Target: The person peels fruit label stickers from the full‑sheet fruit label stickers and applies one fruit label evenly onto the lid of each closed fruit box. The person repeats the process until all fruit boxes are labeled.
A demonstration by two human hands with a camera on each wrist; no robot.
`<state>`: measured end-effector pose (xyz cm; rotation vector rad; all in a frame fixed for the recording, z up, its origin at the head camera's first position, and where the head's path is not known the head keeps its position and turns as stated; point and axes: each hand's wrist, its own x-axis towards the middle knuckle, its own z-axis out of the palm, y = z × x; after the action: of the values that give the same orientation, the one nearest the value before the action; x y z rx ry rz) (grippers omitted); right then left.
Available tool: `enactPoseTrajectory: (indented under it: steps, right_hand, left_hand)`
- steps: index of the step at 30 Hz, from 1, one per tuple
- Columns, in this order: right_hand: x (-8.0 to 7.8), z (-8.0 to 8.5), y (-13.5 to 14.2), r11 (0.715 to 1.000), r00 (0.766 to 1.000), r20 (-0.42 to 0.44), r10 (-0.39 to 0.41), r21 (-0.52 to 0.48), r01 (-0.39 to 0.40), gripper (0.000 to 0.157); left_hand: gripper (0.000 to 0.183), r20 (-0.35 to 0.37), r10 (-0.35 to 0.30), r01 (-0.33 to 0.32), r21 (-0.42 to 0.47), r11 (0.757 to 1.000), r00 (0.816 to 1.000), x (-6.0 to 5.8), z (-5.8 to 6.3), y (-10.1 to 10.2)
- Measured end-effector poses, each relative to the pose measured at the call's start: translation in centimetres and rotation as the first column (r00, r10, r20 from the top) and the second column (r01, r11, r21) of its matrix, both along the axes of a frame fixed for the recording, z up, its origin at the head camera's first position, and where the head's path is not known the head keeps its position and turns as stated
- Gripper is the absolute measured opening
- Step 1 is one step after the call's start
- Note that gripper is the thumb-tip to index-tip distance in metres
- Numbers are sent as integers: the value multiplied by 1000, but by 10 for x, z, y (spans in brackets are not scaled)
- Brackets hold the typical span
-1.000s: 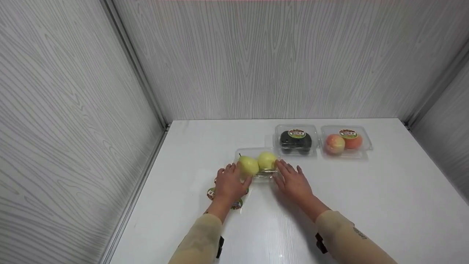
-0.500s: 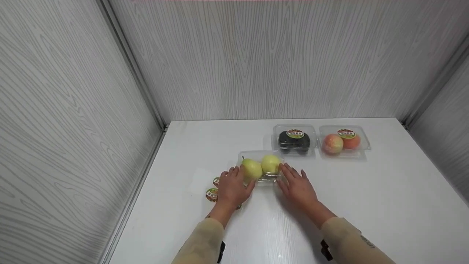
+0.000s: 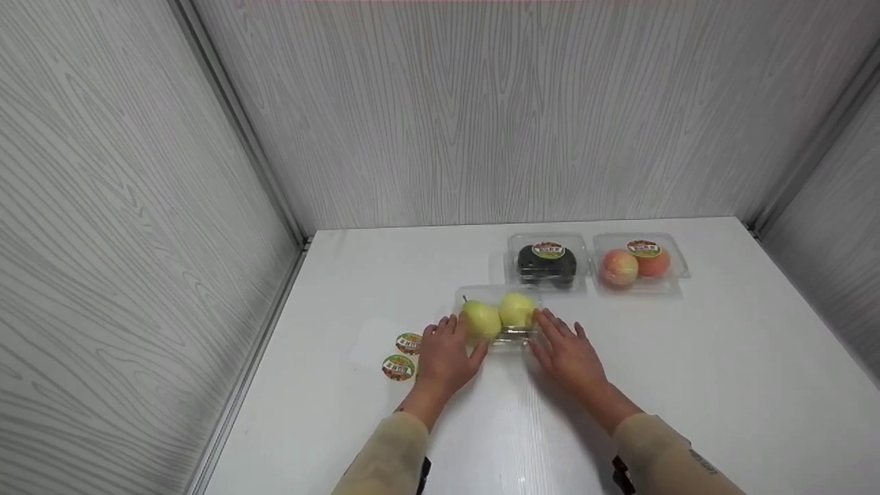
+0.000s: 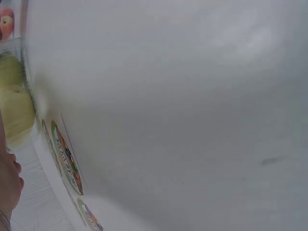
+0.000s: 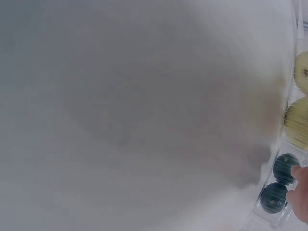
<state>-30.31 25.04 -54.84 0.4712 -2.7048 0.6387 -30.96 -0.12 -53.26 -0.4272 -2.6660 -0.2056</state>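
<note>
A clear plastic fruit box [image 3: 512,342] lies on the white table [image 3: 330,302] in the head view. It holds a yellow-green pear [image 3: 481,320] with a stem and a second yellow fruit [image 3: 517,310]. My left hand [image 3: 445,357] touches the box's left end, thumb at the front corner. On the opposite end, the fairly straight fingers of my right hand [image 3: 569,356] press in, thumb also near the front. Oval fruit stickers [image 3: 399,367] lie left of my left hand, which covers part of them; the left wrist view shows stickers [image 4: 67,159] too.
Behind and to the right stands a clear box [image 3: 581,275] of dark round fruits with a label. Beside it is another labelled box [image 3: 677,271] holding pink-orange fruits. A grey wood-grain wall [image 3: 440,124] closes off the back, another wall [image 3: 137,275] the left.
Both hands have slid the box of yellow fruits to the right and slightly nearer. More of the stickers' left part shows, while the lower right ones are now hidden. The head view has shifted slightly.
</note>
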Motion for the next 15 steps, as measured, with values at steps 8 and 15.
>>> enactPoseTrajectory:
  steps: [8, 15]
  right_hand:
    - [5, -1, 12, 1000, 1000, 9, -15, -14, 15, 59]
    - [7, -4, 24, 999, 1000, 9, -21, -29, 21, 59]
  left_hand:
    - [66, -57, -27, 28, 11, 1000, 998, -1, -4, 13]
    - [66, -65, -37, 36, -5, 999, 997, 0, -4, 24]
